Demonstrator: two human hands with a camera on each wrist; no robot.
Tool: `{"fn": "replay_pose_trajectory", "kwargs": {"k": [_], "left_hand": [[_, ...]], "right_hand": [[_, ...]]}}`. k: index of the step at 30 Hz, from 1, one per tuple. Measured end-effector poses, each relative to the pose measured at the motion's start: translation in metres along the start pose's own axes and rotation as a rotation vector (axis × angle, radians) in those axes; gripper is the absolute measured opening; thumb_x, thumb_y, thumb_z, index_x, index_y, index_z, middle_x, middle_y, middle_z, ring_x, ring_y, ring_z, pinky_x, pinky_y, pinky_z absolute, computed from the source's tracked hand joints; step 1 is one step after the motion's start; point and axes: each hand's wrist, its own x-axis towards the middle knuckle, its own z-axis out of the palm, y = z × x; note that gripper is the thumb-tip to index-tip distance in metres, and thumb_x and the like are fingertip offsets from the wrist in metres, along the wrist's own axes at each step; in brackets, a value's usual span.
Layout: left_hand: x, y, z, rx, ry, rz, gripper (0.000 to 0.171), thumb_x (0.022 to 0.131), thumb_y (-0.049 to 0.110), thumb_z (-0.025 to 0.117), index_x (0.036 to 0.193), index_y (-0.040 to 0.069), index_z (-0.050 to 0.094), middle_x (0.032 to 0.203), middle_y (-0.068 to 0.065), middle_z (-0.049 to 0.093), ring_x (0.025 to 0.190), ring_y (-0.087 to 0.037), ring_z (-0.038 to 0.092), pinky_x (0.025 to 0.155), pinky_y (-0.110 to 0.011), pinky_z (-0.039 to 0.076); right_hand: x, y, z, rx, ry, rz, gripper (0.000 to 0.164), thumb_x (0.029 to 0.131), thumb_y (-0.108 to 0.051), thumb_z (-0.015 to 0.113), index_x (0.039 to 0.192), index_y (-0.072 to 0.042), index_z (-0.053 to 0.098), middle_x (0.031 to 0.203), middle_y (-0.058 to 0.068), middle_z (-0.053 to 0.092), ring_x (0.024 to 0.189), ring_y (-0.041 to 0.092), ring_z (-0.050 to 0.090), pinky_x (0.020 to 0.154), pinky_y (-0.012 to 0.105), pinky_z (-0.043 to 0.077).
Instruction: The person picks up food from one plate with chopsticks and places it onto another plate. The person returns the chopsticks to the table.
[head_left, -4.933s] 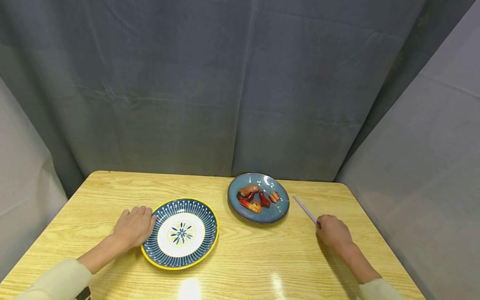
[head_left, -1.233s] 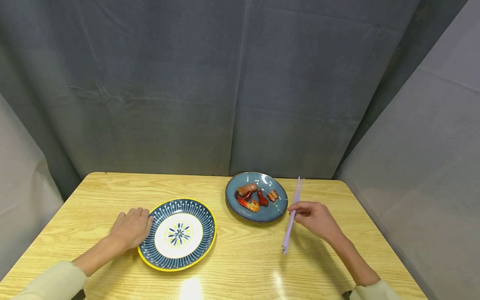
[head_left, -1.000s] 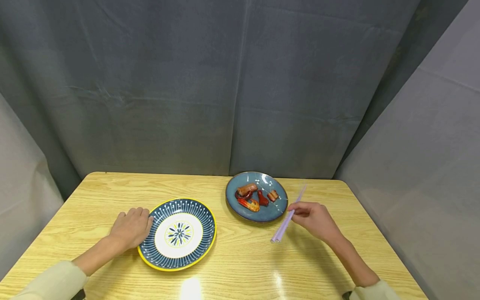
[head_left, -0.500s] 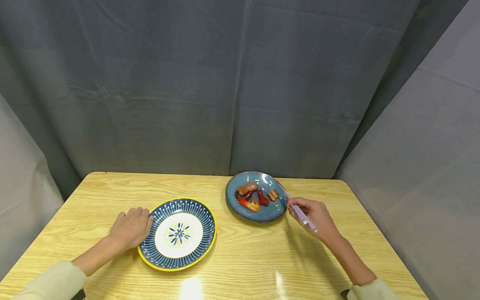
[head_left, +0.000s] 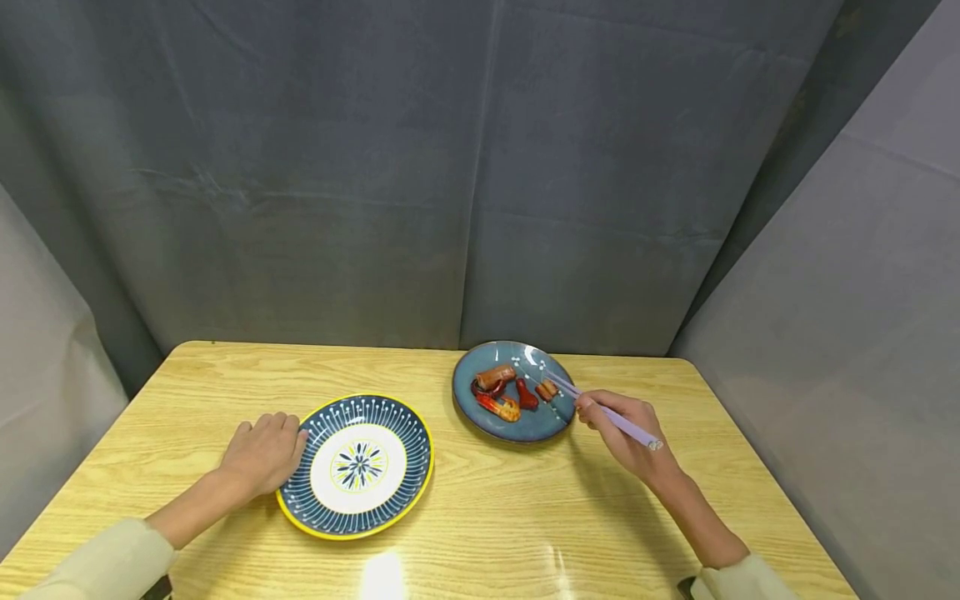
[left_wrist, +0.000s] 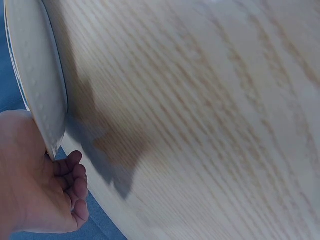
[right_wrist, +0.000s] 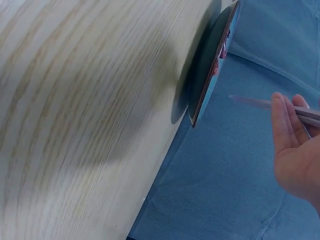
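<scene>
In the head view, the left hand grips the left rim of the patterned plate, while the right hand holds purple chopsticks, tips over the blue plate near a small brown food piece. In the left wrist view, the left hand's fingers curl at its plate's edge. In the right wrist view, the chopsticks are apart from the table
</scene>
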Motion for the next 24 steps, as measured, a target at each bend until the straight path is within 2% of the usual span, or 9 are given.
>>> {"fn": "replay_pose_trajectory", "kwargs": {"k": [4,8,11,17,21,24], "left_hand": [[-0.0002,0.0005,-0.0001,0.002,0.011,0.006,0.031,0.102,0.022,0.050,0.107,-0.007,0.059,0.089,-0.014,0.057,0.084,-0.033,0.055,0.071,-0.052,0.044],[-0.0004,0.0008,-0.0006,0.002,0.012,0.007,0.029,0.102,0.022,0.051,0.103,-0.006,0.059,0.087,-0.013,0.056,0.082,-0.032,0.054,0.069,-0.051,0.043],[-0.0002,0.0007,-0.0010,0.003,0.011,0.005,0.029,0.102,0.022,0.050,0.102,-0.006,0.059,0.087,-0.013,0.056,0.083,-0.032,0.055,0.070,-0.051,0.043],[0.0002,0.0002,-0.0013,0.005,-0.007,0.000,0.030,0.103,0.022,0.049,0.105,-0.006,0.059,0.089,-0.013,0.056,0.084,-0.033,0.055,0.071,-0.052,0.043],[0.0005,-0.0001,-0.0012,0.006,-0.016,-0.003,0.031,0.103,0.023,0.048,0.106,-0.006,0.059,0.091,-0.014,0.057,0.086,-0.033,0.055,0.072,-0.052,0.044],[0.0009,-0.0002,-0.0011,0.009,-0.020,-0.005,0.032,0.103,0.023,0.048,0.108,-0.007,0.059,0.093,-0.016,0.058,0.088,-0.034,0.056,0.073,-0.053,0.044]], "right_hand": [[-0.0002,0.0021,0.0018,0.081,-0.016,0.082,0.020,0.102,-0.010,0.058,0.109,-0.001,0.074,0.093,0.010,0.074,0.081,0.018,0.072,0.069,0.025,0.057],[0.0007,0.0031,0.0019,0.184,-0.013,0.121,0.024,0.102,-0.004,0.053,0.118,0.005,0.069,0.094,0.013,0.071,0.084,0.010,0.070,0.072,0.028,0.057],[0.0018,0.0033,0.0021,0.255,-0.006,0.135,0.027,0.103,-0.003,0.050,0.121,0.009,0.066,0.097,0.017,0.068,0.087,0.009,0.069,0.074,0.030,0.058],[0.0037,0.0041,0.0033,0.348,0.006,0.146,0.029,0.105,-0.002,0.045,0.121,0.014,0.063,0.106,0.027,0.059,0.092,0.011,0.067,0.079,0.038,0.056],[0.0065,0.0042,0.0027,0.375,0.013,0.172,0.030,0.104,0.001,0.041,0.120,0.015,0.062,0.110,0.030,0.059,0.093,0.012,0.067,0.081,0.036,0.056],[0.0090,0.0042,0.0024,0.391,0.030,0.203,0.025,0.103,0.001,0.039,0.112,0.014,0.059,0.108,0.029,0.060,0.092,0.014,0.067,0.081,0.034,0.057]]}}
